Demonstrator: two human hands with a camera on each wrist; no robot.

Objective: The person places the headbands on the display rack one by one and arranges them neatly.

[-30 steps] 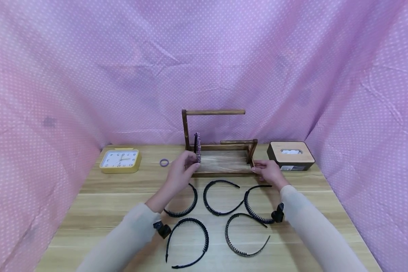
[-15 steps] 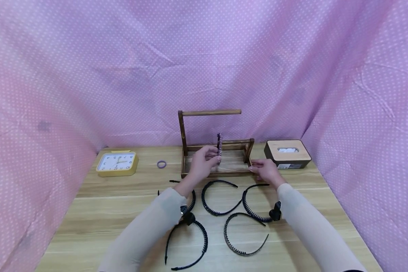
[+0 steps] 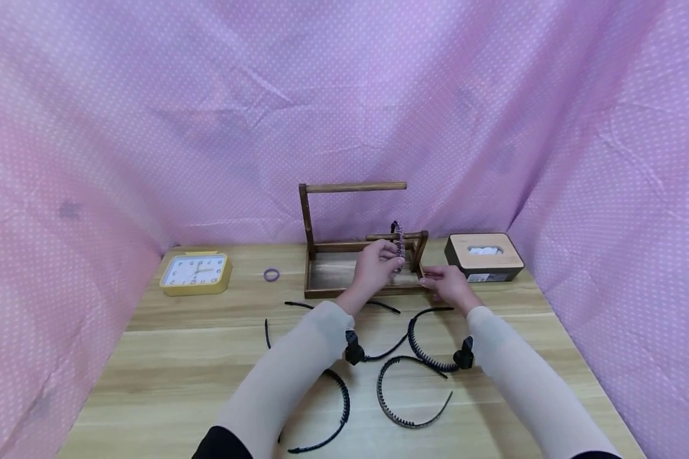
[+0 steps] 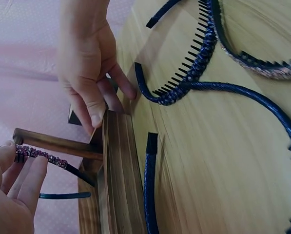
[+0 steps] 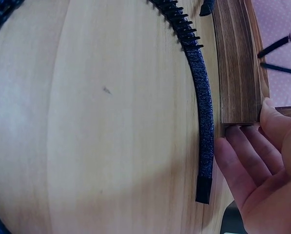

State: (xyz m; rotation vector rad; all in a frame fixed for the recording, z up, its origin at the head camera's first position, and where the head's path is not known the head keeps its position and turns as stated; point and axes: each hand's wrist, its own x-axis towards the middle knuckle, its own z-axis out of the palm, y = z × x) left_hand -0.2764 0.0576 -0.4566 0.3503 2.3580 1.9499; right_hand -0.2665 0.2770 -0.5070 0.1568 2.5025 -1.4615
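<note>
My left hand [image 3: 373, 268] pinches a headband [image 3: 400, 245] with pink-purple glitter, held upright at the lower bar [image 3: 379, 237] of a brown wooden rack [image 3: 333, 293]. Its two dark ends point toward the rack's tray in the left wrist view. Whether the headband loops round the bar or stands beside it, I cannot tell. At the tray's right end, my right hand [image 3: 449, 287] grips the wood, thumb on top and fingers underneath in the right wrist view. The rack's taller upper bar [image 3: 356, 187] carries nothing.
Several dark toothed headbands lie in front of the rack, among them one [image 3: 381, 389] near the middle and one [image 3: 411, 338] below the right hand. A yellow clock [image 3: 195, 271] and a purple ring [image 3: 272, 275] are at left, a tissue box [image 3: 485, 258] at right.
My left hand has carried the glittery headband rightward, from the rack's left side past the free end of the lower bar. The right hand stays on the tray's end.
</note>
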